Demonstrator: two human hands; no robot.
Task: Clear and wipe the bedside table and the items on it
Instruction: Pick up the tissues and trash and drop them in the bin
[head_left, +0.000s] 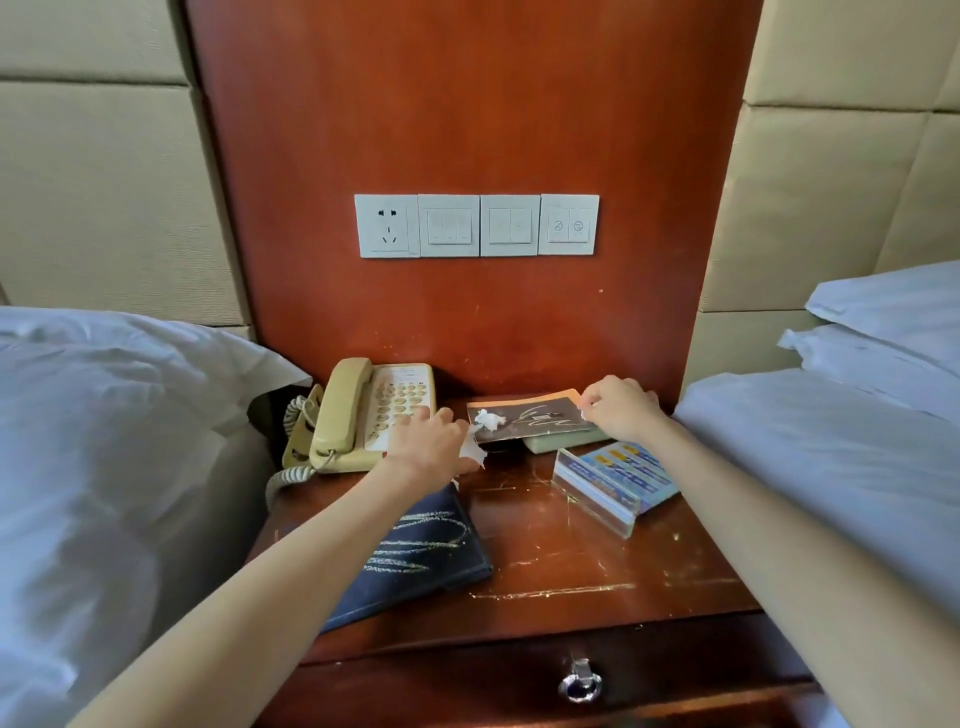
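The scratched wooden bedside table (561, 551) carries a beige corded phone (363, 410) at the back left. A dark card with an orange edge (535, 415) lies at the back on a pale green box (566, 441). A crumpled white tissue scrap (485, 419) rests on the card's left end. My left hand (434, 441) sits between phone and card, closed around white tissue (472, 451). My right hand (621, 408) pinches the card's right end, with a small white scrap (583, 414) at its fingertips. A dark blue folder (415, 551) lies at the front left under my left forearm.
A clear acrylic stand with blue leaflets (613, 480) stands at the right. White pillows (104, 441) press in on the left, white bedding (831, 452) on the right. Sockets and switches (477, 225) are on the wood panel. A drawer pull (579, 680) is below.
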